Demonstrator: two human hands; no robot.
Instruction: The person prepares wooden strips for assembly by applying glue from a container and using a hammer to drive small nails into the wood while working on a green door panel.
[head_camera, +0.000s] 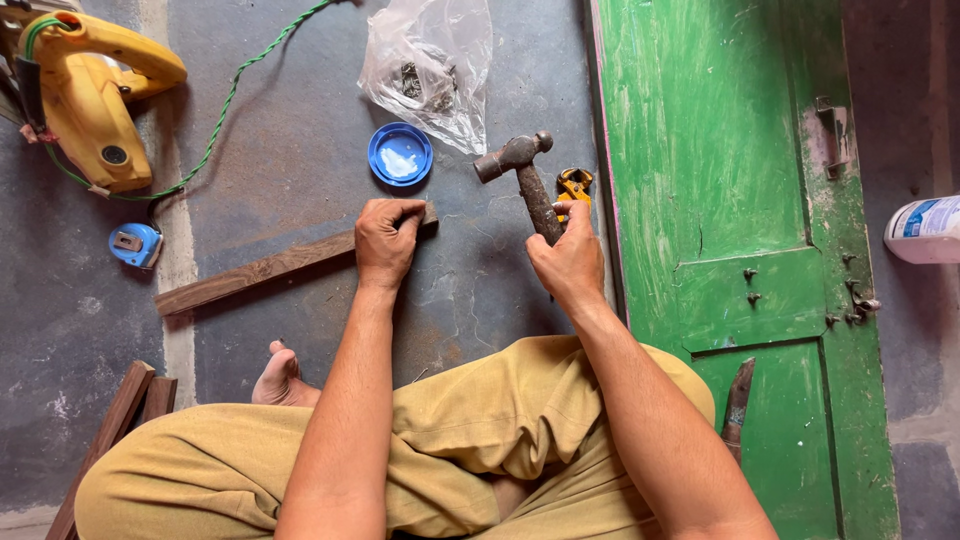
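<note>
I sit cross-legged on a grey floor. My left hand (386, 240) presses down on the right end of a long brown wooden strip (250, 272) that lies slanted on the floor. My right hand (568, 262) grips the handle of a rusty ball-peen hammer (520, 165), whose head is raised above the floor, up and to the right of the strip's end. Whether a nail stands under my left fingers is hidden.
A blue lid (400, 154) with white paste and a clear plastic bag (432, 65) lie beyond the strip. Orange-handled pliers (574, 186) lie behind the hammer. A yellow power saw (85, 95), blue tape measure (136, 245), green door (740, 250), white bottle (925, 230), wood pieces (125, 410).
</note>
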